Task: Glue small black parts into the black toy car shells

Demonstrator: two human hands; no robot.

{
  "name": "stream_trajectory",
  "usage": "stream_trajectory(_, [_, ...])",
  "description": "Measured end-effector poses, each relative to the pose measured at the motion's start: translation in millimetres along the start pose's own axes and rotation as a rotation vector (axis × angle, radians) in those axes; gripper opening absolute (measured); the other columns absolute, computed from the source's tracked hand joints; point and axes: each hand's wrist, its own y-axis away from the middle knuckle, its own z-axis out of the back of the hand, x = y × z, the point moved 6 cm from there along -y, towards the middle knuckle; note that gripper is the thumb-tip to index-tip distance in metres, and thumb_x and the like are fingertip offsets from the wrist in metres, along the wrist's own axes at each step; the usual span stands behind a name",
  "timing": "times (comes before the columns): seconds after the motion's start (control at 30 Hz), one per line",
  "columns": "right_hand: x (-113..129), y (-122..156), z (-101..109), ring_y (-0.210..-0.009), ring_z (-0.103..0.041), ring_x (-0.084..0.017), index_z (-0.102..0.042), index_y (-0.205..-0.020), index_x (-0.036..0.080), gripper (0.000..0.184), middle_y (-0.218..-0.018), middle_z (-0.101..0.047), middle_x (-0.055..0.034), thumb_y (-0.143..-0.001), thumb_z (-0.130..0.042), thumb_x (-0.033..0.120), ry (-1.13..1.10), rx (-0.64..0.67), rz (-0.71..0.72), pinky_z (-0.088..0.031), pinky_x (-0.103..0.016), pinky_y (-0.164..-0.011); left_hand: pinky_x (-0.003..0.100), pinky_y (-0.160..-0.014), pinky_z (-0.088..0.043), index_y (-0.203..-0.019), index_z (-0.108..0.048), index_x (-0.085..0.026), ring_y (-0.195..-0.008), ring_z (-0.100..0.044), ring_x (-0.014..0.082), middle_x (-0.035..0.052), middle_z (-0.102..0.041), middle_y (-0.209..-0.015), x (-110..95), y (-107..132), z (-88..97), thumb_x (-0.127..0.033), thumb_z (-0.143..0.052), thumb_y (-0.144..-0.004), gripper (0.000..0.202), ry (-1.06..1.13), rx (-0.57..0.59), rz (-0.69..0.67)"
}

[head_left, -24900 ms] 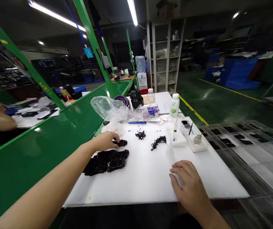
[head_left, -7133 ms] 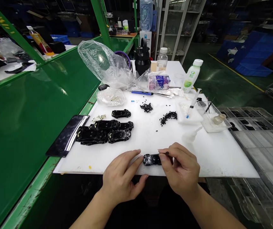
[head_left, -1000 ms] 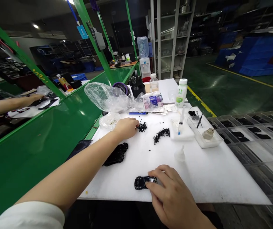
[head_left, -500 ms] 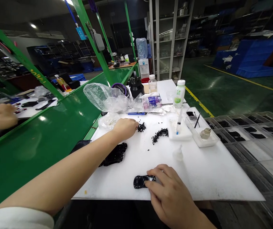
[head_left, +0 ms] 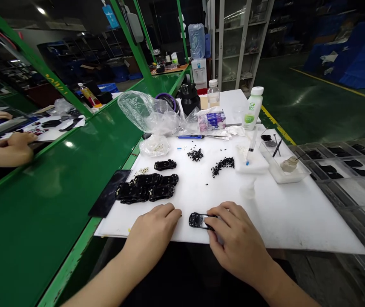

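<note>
My right hand (head_left: 238, 234) holds a small black toy car part (head_left: 196, 220) flat on the white board, its fingers closed around the right end. The left end of the part shows small cut-outs. Just left of it, my left hand (head_left: 155, 224) is in a pinch, with a tiny black piece (head_left: 181, 215) barely showing at the fingertips. Farther back lie a loose pile of tiny black pieces (head_left: 195, 154) and a curved heap of similar pieces (head_left: 223, 166). Several more black toy car parts (head_left: 147, 181) are stacked at the left, with a single car part (head_left: 165, 165) behind them.
A white foam block (head_left: 249, 160) carries a syringe (head_left: 253, 143). Beside it, a clear tray (head_left: 286, 175) holds tools and a small jar. Plastic bags (head_left: 152, 113), a blue pen-like tool (head_left: 191, 137) and bottles (head_left: 253, 108) stand behind. A co-worker's hands (head_left: 19, 145) are at far left.
My left hand has come back from the pile of tiny black pieces to beside the car part. My right hand still holds that part. The view has shifted.
</note>
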Motion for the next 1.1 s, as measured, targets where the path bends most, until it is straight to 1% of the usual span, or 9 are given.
stream_trajectory(0.1, [0, 1, -1, -0.109, -0.048, -0.023, -0.062, -0.109, 0.022, 0.026, -0.113, -0.062, -0.0015, -0.085, -0.057, 0.012, 0.019, 0.027, -0.004, -0.043, -0.042, -0.095, 0.033, -0.075, -0.051, -0.102, -0.069, -0.021, -0.086, -0.064, 0.0218, 0.0061, -0.068, -0.094, 12, 14, -6.1, -0.025, -0.049, -0.094, 0.022, 0.267, -0.244, 0.103])
stream_trajectory(0.17, [1, 1, 0, -0.111, -0.048, -0.024, -0.061, -0.112, 0.022, 0.029, -0.115, -0.062, -0.0018, -0.085, -0.058, 0.013, 0.026, 0.034, -0.005, -0.044, -0.043, -0.096, 0.030, -0.077, -0.051, -0.102, -0.071, -0.020, -0.085, -0.065, 0.0192, 0.0058, -0.068, -0.096, 18, 19, -10.5, -0.027, -0.052, -0.094, 0.022, 0.434, -0.321, 0.173])
stream_trajectory(0.37, [0, 1, 1, -0.104, -0.053, -0.023, -0.060, -0.115, 0.022, 0.032, -0.107, -0.066, -0.0010, -0.085, -0.063, 0.014, 0.013, -0.025, 0.035, -0.049, -0.043, -0.092, 0.030, -0.075, -0.050, -0.095, -0.073, -0.025, -0.084, -0.063, 0.0188, 0.0029, -0.067, -0.094, 13, 9, -12.8, -0.030, -0.056, -0.091, 0.018, 0.577, -0.246, 0.245])
stream_trajectory(0.53, [2, 8, 14, -0.101, -0.060, -0.018, -0.060, -0.115, 0.018, 0.030, -0.110, -0.065, -0.0067, -0.087, -0.061, 0.008, -0.038, -0.245, 0.100, -0.055, -0.034, -0.089, 0.034, -0.077, -0.047, -0.086, -0.071, -0.023, -0.084, -0.061, 0.0204, 0.0032, -0.068, -0.089, 10, 6, -5.0, -0.031, -0.053, -0.092, 0.020, 0.713, -0.231, 0.277])
stream_trajectory(0.7, [14, 10, 40, -0.101, -0.063, -0.016, -0.061, -0.113, 0.019, 0.030, -0.110, -0.066, -0.0061, -0.085, -0.063, 0.009, -0.155, -0.387, 0.018, -0.058, -0.028, -0.087, 0.026, -0.058, -0.048, -0.086, -0.073, -0.018, -0.059, -0.058, 0.0130, 0.0042, -0.071, -0.074, 11, 20, -12.5, -0.037, -0.073, -0.078, 0.021, 1.533, -0.321, 0.571])
stream_trajectory(0.77, [22, 9, 47, -0.101, -0.064, -0.017, -0.061, -0.114, 0.020, 0.030, -0.110, -0.066, -0.0057, -0.085, -0.063, 0.010, -0.163, -0.393, -0.004, -0.058, -0.029, -0.087, 0.021, -0.055, -0.047, -0.082, -0.074, -0.016, -0.054, -0.055, 0.0093, 0.0043, -0.071, -0.071, 2, 19, -16.7, -0.033, -0.083, -0.068, 0.023, 1.850, -0.282, 0.615])
stream_trajectory(0.87, [29, 7, 51, -0.103, -0.064, -0.018, -0.061, -0.115, 0.022, 0.031, -0.112, -0.067, -0.0053, -0.085, -0.064, 0.011, -0.168, -0.397, -0.016, -0.058, -0.030, -0.087, 0.016, -0.054, -0.045, -0.079, -0.076, -0.015, -0.052, -0.053, 0.0052, 0.0036, -0.070, -0.067, -11, 13, -17.4, -0.027, -0.087, -0.063, 0.023, 2.122, -0.200, 0.596])
stream_trajectory(1.0, [31, 6, 52, -0.104, -0.064, -0.016, -0.061, -0.115, 0.022, 0.032, -0.112, -0.066, -0.0043, -0.085, -0.065, 0.011, -0.160, -0.404, -0.009, -0.057, -0.028, -0.090, 0.015, -0.054, -0.044, -0.080, -0.075, -0.016, -0.054, -0.052, 0.0038, 0.0015, -0.067, -0.072, -17, 8, -12.1, -0.024, -0.084, -0.069, 0.016, 2.197, -0.173, 0.485])
stream_trajectory(1.1, [32, 7, 53, -0.105, -0.063, -0.015, -0.061, -0.115, 0.021, 0.033, -0.113, -0.066, -0.0044, -0.084, -0.066, 0.009, -0.140, -0.419, 0.015, -0.056, -0.026, -0.091, 0.017, -0.057, -0.045, -0.081, -0.074, -0.017, -0.059, -0.055, 0.0056, 0.0004, -0.066, -0.075, -17, 8, -7.8, -0.027, -0.079, -0.075, 0.012, 2.094, -0.247, 0.452])
